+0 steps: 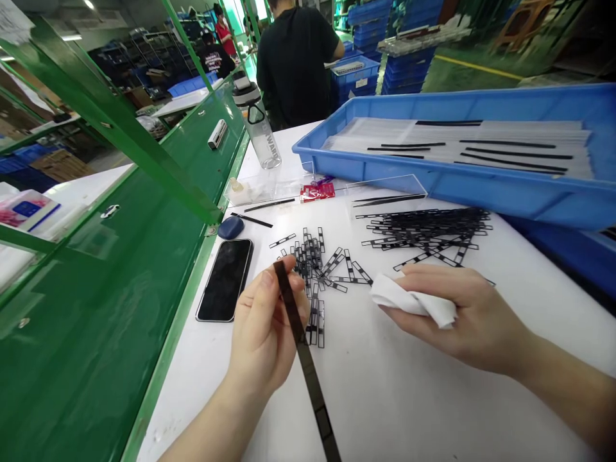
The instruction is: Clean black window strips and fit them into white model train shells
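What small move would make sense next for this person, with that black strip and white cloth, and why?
Probably wipe the black slotted strip held in the left hand with the white cloth in the right hand. The cloth is bunched ready in the fingers, and the strip is raised clear of the white bench, so it seems free to wipe.

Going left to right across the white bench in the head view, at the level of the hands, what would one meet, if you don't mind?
Black smartphone → left hand pinching a black strip → pile of black frame pieces → white cloth → right hand
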The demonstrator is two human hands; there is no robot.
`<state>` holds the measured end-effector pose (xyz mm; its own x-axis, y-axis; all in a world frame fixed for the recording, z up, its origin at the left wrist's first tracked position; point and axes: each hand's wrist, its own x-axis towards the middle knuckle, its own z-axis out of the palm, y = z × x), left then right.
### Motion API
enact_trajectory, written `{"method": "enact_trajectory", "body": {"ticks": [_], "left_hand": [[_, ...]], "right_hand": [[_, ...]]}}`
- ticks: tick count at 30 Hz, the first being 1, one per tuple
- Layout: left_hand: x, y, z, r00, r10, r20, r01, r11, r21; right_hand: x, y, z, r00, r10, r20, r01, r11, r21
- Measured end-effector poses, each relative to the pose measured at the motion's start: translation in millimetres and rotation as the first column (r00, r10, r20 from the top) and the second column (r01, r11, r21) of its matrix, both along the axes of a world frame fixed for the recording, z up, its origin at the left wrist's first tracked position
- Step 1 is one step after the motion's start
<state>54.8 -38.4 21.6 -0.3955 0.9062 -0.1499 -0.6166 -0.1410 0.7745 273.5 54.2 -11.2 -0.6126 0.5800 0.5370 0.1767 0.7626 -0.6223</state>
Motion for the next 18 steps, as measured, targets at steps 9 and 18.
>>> {"method": "enact_trajectory", "body": {"ticks": [9,18], "left_hand": [[2.9,-3.8,0.8,0.997,-0.055,-0.057,0.057,0.998,0.035],[2.7,-4.8,-0.7,0.990,-0.082,-0.111,0.087,0.995,0.042]], "right_hand": [[-1.2,3.9,2.3,1.000,0.017,-0.016,-0.017,1.000,-0.016],[-2.0,4.6,0.4,0.999,0.020,-0.038,-0.020,1.000,-0.001]]}}
